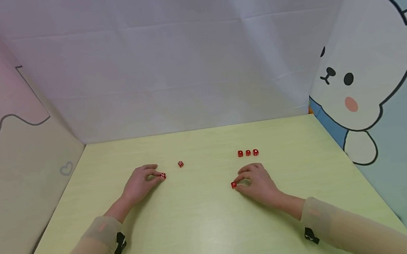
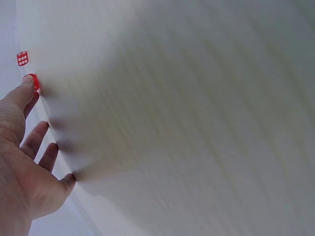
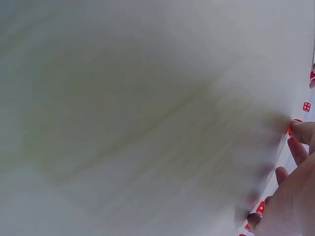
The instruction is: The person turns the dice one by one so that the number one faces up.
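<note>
Between thumb and forefinger my left hand (image 1: 142, 184) pinches a red die (image 1: 163, 175) with white dots, low over the table. Just beyond it, to the right, a second red die (image 1: 180, 164) lies by itself; the left wrist view shows this die (image 2: 22, 59) with six dots on one face. My right hand (image 1: 259, 184) pinches another red die (image 1: 233, 185) between thumb and fingertip at the tabletop. Behind that hand stand three red dice in a row, the middle die (image 1: 248, 153) set close between its neighbours.
The pale yellow-green table (image 1: 197, 231) reaches back to a white cloth backdrop (image 1: 184, 64). A pink and cream panel (image 1: 20, 165) borders the left side. On the right hangs a panel with a cartoon animal (image 1: 365, 82). Both sleeves carry a black clip.
</note>
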Demonstrator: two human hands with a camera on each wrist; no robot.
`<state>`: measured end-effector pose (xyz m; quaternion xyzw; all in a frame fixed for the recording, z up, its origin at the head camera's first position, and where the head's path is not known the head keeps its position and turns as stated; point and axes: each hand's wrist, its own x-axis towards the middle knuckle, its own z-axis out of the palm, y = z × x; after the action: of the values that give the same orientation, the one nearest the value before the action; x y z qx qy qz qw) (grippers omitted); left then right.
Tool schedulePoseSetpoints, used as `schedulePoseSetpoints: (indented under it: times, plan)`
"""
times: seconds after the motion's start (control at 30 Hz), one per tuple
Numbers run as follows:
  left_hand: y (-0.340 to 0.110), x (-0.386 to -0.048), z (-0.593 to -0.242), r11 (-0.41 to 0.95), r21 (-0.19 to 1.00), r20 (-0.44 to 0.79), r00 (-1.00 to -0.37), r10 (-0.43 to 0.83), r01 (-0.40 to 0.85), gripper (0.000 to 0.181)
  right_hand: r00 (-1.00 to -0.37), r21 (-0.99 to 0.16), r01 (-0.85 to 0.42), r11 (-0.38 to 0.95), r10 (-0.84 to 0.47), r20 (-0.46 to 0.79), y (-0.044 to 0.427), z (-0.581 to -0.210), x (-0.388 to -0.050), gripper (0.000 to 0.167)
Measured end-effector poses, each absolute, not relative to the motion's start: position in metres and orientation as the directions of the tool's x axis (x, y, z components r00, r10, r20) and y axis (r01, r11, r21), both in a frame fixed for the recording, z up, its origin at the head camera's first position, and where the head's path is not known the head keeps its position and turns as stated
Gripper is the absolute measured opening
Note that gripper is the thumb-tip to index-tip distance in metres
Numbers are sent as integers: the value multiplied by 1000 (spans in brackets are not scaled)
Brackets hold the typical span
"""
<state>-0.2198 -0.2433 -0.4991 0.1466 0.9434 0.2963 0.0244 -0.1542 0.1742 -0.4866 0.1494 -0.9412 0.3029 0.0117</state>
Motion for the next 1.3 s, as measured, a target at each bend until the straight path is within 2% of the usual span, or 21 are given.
schedulePoseSetpoints:
  times: [0.33,0.6,0.97,1.3]
  plan:
    - [-243,-223,-497,789,553,41,-954,296,268,20,-974,-601,-218,769,-211,83,181,-479,-156,8]
    - [-243,-222,-498,773,583,28,-957,288,250,20,-974,-579,-225,784,-200,108,193,-475,-155,11]
    - [-244,-220,-498,781,567,30,-954,298,261,20,-988,-574,-153,804,-125,89,228,-467,-152,14]
    - [-244,-222,-500,784,558,40,-952,303,273,21,-986,-536,-156,829,-98,135,258,-466,-165,20]
